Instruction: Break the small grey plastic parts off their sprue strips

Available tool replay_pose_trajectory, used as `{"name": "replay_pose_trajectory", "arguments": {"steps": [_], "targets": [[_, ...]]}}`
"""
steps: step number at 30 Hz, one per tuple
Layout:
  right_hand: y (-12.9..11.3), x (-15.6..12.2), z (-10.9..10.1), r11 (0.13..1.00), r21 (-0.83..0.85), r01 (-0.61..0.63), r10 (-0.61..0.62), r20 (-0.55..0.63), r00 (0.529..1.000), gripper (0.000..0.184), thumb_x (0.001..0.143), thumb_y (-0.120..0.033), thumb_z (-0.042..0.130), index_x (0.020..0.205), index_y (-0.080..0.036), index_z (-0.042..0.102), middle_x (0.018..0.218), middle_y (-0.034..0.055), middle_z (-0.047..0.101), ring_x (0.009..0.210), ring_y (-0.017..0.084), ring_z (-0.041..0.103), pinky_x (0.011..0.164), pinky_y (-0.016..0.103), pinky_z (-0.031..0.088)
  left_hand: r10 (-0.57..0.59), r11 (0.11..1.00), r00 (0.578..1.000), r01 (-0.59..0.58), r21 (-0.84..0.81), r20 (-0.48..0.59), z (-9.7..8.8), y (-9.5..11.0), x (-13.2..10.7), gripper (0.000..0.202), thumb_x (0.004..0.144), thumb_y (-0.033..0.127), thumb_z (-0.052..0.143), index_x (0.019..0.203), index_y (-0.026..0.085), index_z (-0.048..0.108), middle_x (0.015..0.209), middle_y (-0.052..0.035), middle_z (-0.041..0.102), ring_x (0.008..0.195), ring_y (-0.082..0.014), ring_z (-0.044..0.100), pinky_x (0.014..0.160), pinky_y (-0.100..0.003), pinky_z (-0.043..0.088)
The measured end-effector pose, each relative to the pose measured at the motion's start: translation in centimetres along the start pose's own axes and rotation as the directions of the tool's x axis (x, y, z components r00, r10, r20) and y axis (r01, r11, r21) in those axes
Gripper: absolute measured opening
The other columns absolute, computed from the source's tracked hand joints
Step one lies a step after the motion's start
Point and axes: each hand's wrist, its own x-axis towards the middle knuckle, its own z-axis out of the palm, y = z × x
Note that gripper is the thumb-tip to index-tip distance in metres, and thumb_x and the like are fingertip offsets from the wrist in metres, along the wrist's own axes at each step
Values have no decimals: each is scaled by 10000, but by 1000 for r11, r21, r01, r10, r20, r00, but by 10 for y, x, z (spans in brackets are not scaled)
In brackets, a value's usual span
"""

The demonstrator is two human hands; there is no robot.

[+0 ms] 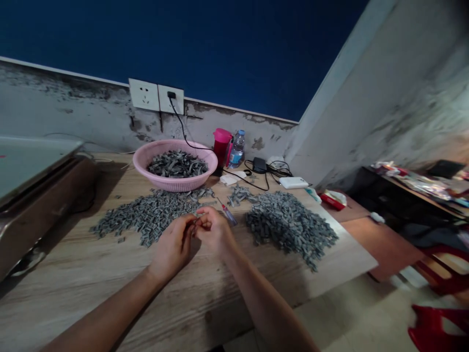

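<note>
From the head camera, the left hand (173, 244) and right hand (215, 231) meet above the desk (190, 305), fingers curled and tips together; whether they grasp a small piece cannot be told. Measured from the hands, one heap of small grey pieces (146, 215) spreads at 10 o'clock and a taller grey heap (289, 222) at 3. A screwdriver (229, 215) lies at 2 o'clock, just beside the right hand. At 11 stands a pink basket (176, 184) holding grey strips (178, 164); at 1, a red cup (222, 146) and a water bottle (238, 149).
</note>
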Motion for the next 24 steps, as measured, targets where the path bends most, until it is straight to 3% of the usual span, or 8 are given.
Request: {"name": "replay_pose_trajectory", "arguments": {"steps": [7,12,19,22,24], "targets": [[-14,-6,8,989,-137,-50,35,-111,993,290,689,-122,533,967,-204,543,746,-8,603,680,137,586,664,252,484,-14,1000,999,13,-25,-36,5,-5,-3,205,881,244,381,1033,191,509,970,-54,582,893,-174,559,806,-299,447],[-8,-5,9,998,53,-31,34,-48,998,267,739,-188,542,1006,-205,537,767,-6,601,694,130,595,678,251,497,-186,953,980,163,-254,-66,2,-3,2,161,848,277,453,983,191,471,858,-21,549,755,-136,546,655,-235,444],[3,2,9,890,401,-217,213,56,975,322,658,-214,593,968,-203,508,671,-38,575,525,110,562,519,226,473,-274,710,956,272,-650,101,0,5,10,159,820,286,523,908,194,427,683,35,479,629,-103,499,590,-201,420],[4,4,7,888,401,-224,212,75,974,322,640,-205,586,952,-201,506,645,-44,566,505,113,549,505,231,463,-271,651,949,304,-695,161,1,5,9,160,819,280,528,913,194,430,689,32,503,633,-105,513,596,-205,429],[5,4,4,917,346,-198,186,70,980,309,642,-192,574,944,-198,506,634,-42,570,522,120,551,527,241,465,-251,675,951,307,-671,183,2,2,8,132,831,276,511,914,189,457,732,14,540,669,-114,534,623,-219,442]]}}
